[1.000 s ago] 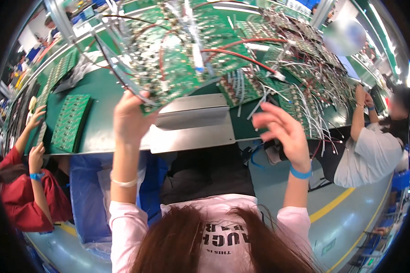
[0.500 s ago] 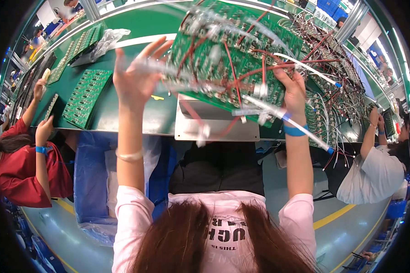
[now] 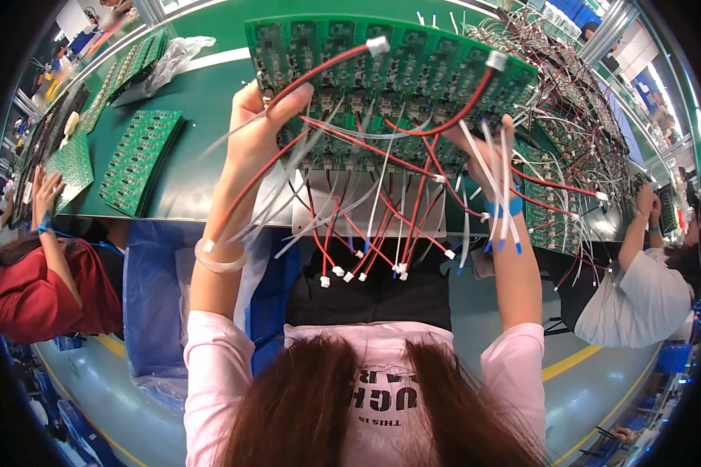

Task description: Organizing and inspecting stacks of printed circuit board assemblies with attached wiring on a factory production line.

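Both forearms rise from the lower edge and reach up and forward, lifting a long green circuit board point(image 3: 382, 78) clear of the green table point(image 3: 202, 132). The left hand point(image 3: 261, 128) is closed on the board's near left edge, thumb curled over the front face and fingers behind it, the wrist bent slightly back and a pale bracelet point(image 3: 220, 257) sitting lower on the forearm. The right hand point(image 3: 483, 159) grips the board's lower right part, its fingers wrapped round the edge among the leads, with a blue wristband point(image 3: 505, 208) just below it. Between the two hands a bundle of red and white wires point(image 3: 366, 226) hangs from the board, ending in small white connectors that dangle toward the person's chest. Left of the left hand, well apart, a stack of green boards point(image 3: 140, 159) lies flat on the table. Beyond the right hand, more boards with tangled wires point(image 3: 584, 148) cover the table, and another person in a white shirt point(image 3: 639, 300) works there.
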The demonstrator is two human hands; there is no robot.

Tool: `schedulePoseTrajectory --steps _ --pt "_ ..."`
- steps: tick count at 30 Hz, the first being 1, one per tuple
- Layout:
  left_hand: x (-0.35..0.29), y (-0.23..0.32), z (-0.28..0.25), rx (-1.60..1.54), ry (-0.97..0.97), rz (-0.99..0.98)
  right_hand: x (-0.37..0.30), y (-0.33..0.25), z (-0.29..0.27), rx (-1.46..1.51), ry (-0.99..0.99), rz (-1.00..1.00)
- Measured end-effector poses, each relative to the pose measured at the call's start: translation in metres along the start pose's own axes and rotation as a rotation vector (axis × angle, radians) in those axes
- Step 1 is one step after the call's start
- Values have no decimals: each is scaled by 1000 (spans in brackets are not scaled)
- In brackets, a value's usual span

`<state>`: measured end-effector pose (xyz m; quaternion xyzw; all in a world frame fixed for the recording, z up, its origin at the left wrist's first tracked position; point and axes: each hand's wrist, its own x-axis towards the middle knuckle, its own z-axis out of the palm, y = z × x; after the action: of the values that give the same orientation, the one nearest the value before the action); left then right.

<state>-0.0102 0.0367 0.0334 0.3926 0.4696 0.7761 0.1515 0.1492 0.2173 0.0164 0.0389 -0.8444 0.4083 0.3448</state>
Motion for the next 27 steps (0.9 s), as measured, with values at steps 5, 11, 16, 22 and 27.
schedulePoseTrajectory --steps 5,11,16,22,27 --pt "5 3 9 -52 0 62 5 -9 -3 551 172 51" --pt "1 -2 6 -81 -12 48 7 -5 1 219 254 -70" --pt "-1 -5 1 -95 -4 -10 7 -5 3 946 182 172" --pt "-1 10 5 -76 -4 66 12 -22 0 878 203 391" --pt "2 6 7 -90 0 55 12 -29 -6 1281 231 434"
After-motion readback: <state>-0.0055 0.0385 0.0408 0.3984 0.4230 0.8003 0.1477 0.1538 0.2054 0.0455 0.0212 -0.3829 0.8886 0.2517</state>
